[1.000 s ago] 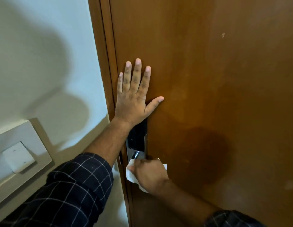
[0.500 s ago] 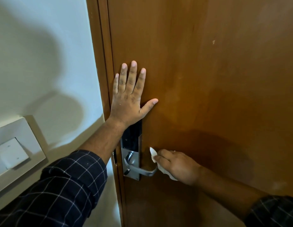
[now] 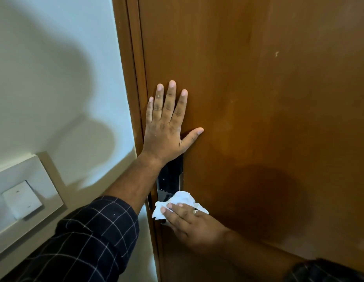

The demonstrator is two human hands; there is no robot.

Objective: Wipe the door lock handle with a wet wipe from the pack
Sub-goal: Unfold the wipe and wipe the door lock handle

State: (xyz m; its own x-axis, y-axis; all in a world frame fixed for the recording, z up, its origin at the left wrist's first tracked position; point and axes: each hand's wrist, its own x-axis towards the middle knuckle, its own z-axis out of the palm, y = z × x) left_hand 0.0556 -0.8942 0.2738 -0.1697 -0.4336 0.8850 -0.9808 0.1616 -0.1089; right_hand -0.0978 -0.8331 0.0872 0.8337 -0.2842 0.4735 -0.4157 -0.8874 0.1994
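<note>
- No brand, label or writing can be read on any surface in this view; the lock plate (image 3: 170,176) shows only a dark glossy face with a silver lower section.
- Your left hand (image 3: 167,127) lies flat on the wooden door (image 3: 258,98), fingers extended and close together, thumb spread to the right. It grasps nothing.
- The heel of your left hand and the wrist cover the top of the lock plate, which runs down from there toward your right hand.
- Your right hand (image 3: 189,222) is just below your left forearm, at the lower end of the lock plate. Its fingers are laid flat, pressing the wet wipe (image 3: 181,201) against the lock area.
- The wet wipe is white and crumpled. It bulges out above and to the left of your right fingertips and touches the silver lower section of the lock plate.
- The lock handle itself is hidden beneath the wipe and your right hand; whether your fingers wrap around it cannot be told.
- A ring (image 3: 195,211) sits on one finger of your right hand.
- The door frame (image 3: 132,98) runs just left of your left hand.
- A white wall switch (image 3: 22,200) in its pale plate is well left of both hands, beyond your checked left sleeve (image 3: 85,241).
</note>
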